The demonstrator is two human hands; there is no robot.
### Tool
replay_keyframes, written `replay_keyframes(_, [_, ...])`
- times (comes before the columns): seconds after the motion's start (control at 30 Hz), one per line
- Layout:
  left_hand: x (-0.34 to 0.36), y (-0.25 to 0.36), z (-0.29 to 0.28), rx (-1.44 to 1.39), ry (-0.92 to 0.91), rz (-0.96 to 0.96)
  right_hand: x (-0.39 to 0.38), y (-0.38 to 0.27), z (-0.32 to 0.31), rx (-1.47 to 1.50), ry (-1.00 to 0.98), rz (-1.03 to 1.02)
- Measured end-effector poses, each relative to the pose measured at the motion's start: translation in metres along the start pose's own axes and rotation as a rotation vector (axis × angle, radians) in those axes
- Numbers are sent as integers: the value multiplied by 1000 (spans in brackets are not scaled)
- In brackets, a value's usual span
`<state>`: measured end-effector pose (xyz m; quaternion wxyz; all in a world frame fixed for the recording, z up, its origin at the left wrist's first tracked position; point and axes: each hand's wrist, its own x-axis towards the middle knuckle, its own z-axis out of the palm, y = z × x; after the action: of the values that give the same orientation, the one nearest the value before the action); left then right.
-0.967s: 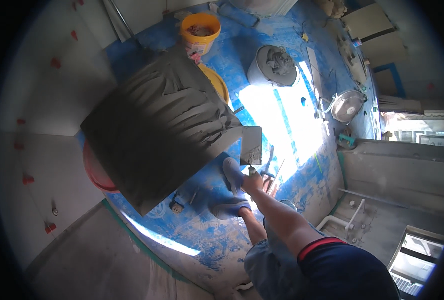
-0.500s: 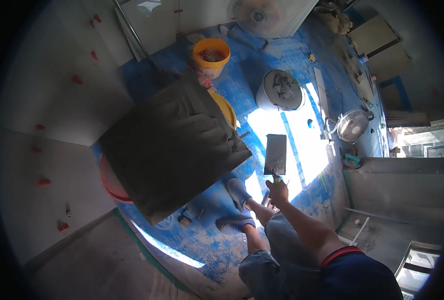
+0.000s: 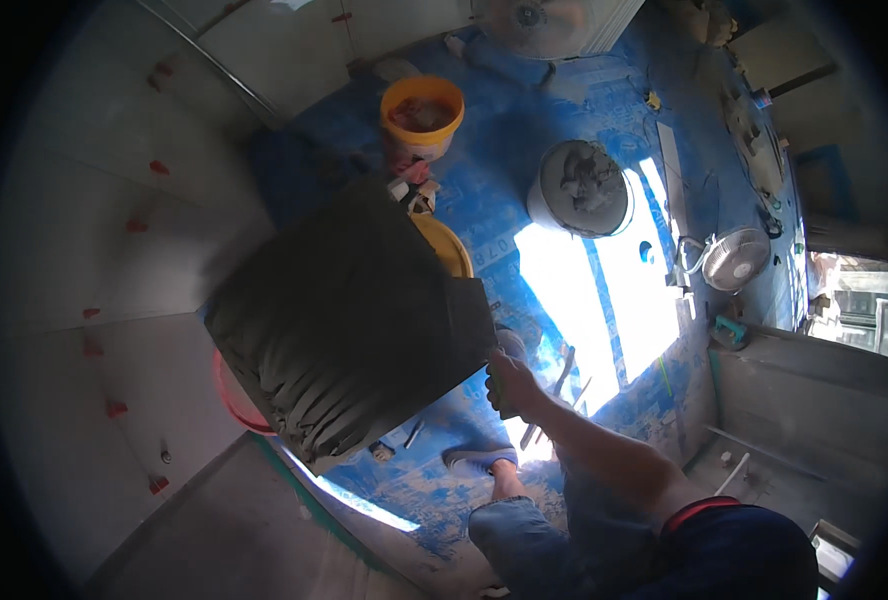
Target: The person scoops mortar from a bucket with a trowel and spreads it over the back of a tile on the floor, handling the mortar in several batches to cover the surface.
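Note:
My right hand (image 3: 509, 388) is closed around the green handle of a trowel (image 3: 469, 318). The trowel's flat grey blade lies against the right corner of a large square tile (image 3: 334, 310) coated in dark grey mortar. Rough ridges of mortar run along the tile's lower left side; the rest looks smoother. Under the tile, a yellow round rim (image 3: 446, 245) shows at the upper right and a red tub (image 3: 236, 395) at the lower left. My left hand is out of sight.
A white bucket of grey mortar (image 3: 582, 188) stands beyond the tile. Behind is a yellow bucket (image 3: 422, 108). One fan (image 3: 736, 258) sits to the right, another (image 3: 531, 20) at the back. Blue sheeting (image 3: 494, 190) covers the floor. Red clips (image 3: 137, 226) dot the left wall.
My right hand has swung the trowel leftward, from over the sunlit floor onto the tile's right corner. The head view has shifted slightly, and ridges now show at the tile's lower left.

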<state>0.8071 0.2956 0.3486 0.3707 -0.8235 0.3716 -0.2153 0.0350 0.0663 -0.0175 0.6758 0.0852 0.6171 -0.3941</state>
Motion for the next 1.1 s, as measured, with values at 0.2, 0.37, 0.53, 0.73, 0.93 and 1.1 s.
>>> replay_keyframes(0.2, [-254, 215, -110, -457, -897, 450, -24, -10, 75, 515, 49, 254])
replay_keyframes(0.37, [-310, 251, -141, -406, -1251, 647, -8, -24, 117, 644, 162, 337])
replay_keyframes(0.53, [-269, 245, -152, -396, -1254, 730, 38, -20, 154, 619, 210, 242])
replay_keyframes(0.73, [-220, 264, -153, -537, -1206, 635, 63, -47, 194, 639, 194, 193])
replay_keyframes(0.93, [-179, 304, -167, -452, -1234, 737, 97, -50, 205, 579, 212, 98])
replay_keyframes(1.1, [-153, 307, -130, -419, -1163, 903, 114, -56, 217, 646, 114, 22])
